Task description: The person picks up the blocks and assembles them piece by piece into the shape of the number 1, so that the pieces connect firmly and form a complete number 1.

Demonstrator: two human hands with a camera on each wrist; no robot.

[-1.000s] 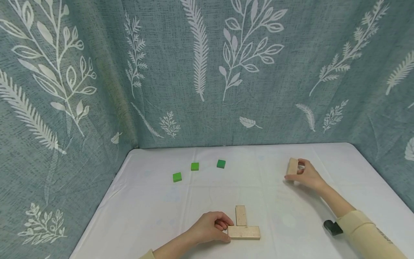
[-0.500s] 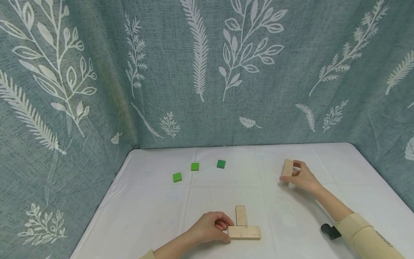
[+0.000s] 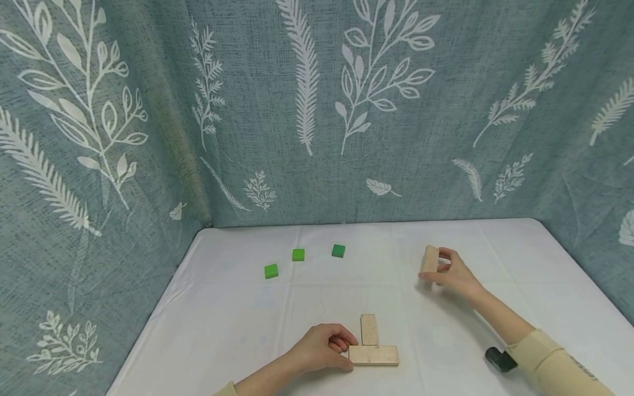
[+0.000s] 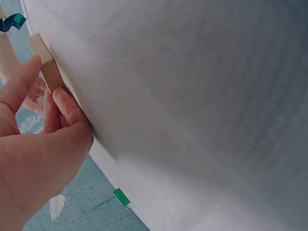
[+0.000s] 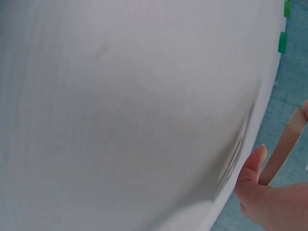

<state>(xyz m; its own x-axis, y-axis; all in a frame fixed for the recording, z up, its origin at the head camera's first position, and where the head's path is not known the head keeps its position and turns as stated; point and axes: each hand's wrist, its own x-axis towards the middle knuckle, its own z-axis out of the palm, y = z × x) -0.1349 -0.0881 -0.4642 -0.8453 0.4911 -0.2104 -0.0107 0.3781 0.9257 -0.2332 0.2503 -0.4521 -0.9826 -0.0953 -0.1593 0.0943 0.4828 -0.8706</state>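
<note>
At far right, the right hand grips a wooden block. Nearer, the left hand pinches a crosswise block

Your head view is evenly and softly lit: the white cloth-covered table reads pale and bright, and the teal fabric curtain with white leaf prints stays crisp, darkening in the fold by the table's far left corner. Diffuse shadows spread on the cloth beneath your left hand and right forearm. Your wrist views are duller and greyer, with faint banding across the cloth; in the right one, the table's edge bows.
</note>
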